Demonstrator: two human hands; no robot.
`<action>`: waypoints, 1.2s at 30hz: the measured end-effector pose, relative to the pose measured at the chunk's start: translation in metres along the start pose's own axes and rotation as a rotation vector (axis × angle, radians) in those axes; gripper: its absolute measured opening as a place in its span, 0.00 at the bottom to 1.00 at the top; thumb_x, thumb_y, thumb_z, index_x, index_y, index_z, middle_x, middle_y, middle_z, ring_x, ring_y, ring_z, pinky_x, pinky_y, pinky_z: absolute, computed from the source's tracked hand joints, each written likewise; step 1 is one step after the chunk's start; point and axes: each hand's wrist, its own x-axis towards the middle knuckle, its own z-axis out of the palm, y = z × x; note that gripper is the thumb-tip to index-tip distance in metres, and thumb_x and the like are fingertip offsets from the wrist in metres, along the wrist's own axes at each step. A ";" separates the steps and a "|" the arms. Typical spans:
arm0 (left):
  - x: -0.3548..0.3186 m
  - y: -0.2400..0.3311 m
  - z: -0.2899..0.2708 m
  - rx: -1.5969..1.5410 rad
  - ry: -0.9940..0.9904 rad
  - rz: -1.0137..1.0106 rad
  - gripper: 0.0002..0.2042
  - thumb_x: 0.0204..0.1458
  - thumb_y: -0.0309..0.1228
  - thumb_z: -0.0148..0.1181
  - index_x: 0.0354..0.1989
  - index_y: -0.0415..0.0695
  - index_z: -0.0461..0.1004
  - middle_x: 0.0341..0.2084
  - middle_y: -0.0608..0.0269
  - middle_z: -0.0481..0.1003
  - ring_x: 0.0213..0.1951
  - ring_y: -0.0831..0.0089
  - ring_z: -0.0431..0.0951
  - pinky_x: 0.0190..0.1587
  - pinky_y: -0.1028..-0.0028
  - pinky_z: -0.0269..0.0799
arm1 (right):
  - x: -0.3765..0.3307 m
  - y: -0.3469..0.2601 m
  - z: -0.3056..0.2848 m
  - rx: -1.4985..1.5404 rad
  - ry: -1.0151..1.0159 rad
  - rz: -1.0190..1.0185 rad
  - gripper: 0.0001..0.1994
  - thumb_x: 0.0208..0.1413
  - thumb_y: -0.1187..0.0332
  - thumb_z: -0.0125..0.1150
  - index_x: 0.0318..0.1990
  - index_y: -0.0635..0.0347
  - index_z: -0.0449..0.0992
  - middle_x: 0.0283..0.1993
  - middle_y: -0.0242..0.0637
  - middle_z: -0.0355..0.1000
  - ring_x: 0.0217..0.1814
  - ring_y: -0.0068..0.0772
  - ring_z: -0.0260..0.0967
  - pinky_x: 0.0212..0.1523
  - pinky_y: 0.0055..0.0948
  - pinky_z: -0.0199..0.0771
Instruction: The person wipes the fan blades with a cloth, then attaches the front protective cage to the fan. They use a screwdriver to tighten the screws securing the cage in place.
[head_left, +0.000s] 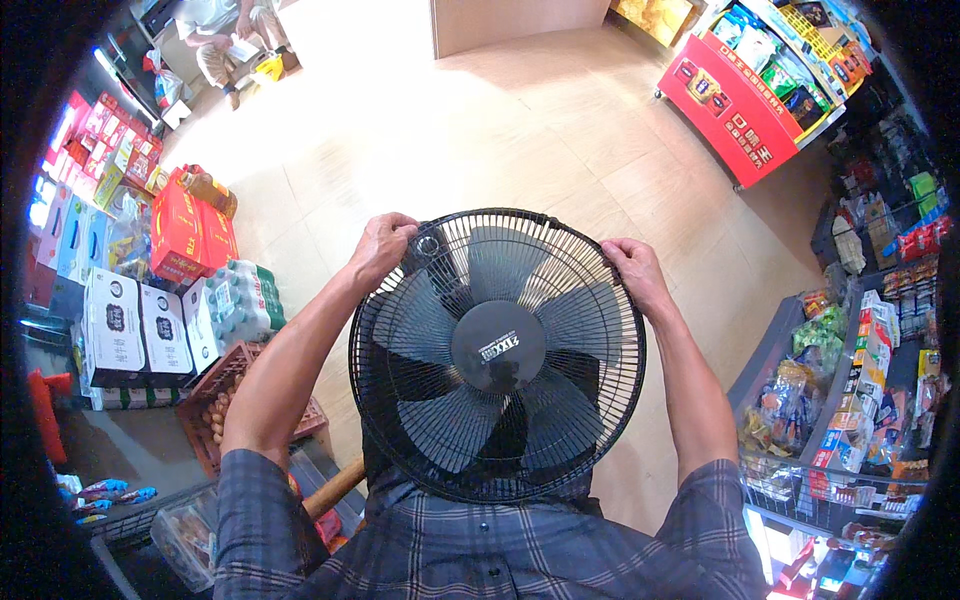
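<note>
A round black electric fan (498, 345) rests against my lap, its wire grille turned up toward me. Dark blades show behind the wires around a grey centre cap. At the upper left of the grille's rim, my left hand (383, 247) grips the edge with its fingers curled. My right hand (636, 268) pinches the rim at the upper right, its fingertips partly hidden by the edge. Whatever base or stand the fan has is hidden beneath the grille.
Milk cartons (140, 325), red boxes (190, 230), shrink-wrapped bottles (245, 298) and a crate of eggs (215, 415) stand at left. A red display cart (725, 115) is far right. Snack baskets (790, 400) line the right. Someone sits far left (215, 50).
</note>
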 end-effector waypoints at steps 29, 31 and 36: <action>-0.004 0.000 -0.001 0.015 0.014 0.064 0.13 0.58 0.30 0.52 0.42 0.31 0.76 0.26 0.60 0.76 0.28 0.75 0.72 0.33 0.73 0.71 | 0.001 0.010 0.000 0.223 -0.044 0.007 0.12 0.61 0.67 0.57 0.44 0.68 0.78 0.35 0.33 0.77 0.33 0.18 0.70 0.36 0.18 0.71; -0.004 -0.001 -0.001 0.033 0.009 0.043 0.16 0.57 0.31 0.50 0.42 0.29 0.77 0.30 0.55 0.77 0.32 0.70 0.74 0.38 0.72 0.71 | 0.002 0.012 0.000 0.223 -0.043 -0.011 0.12 0.61 0.66 0.57 0.44 0.68 0.78 0.36 0.34 0.77 0.34 0.20 0.71 0.36 0.19 0.71; -0.003 -0.002 0.000 0.081 0.037 0.069 0.16 0.56 0.32 0.50 0.41 0.30 0.78 0.31 0.53 0.78 0.33 0.70 0.75 0.38 0.71 0.71 | 0.000 0.008 0.003 0.253 0.007 -0.012 0.12 0.61 0.67 0.57 0.44 0.68 0.78 0.35 0.34 0.77 0.34 0.18 0.71 0.36 0.18 0.72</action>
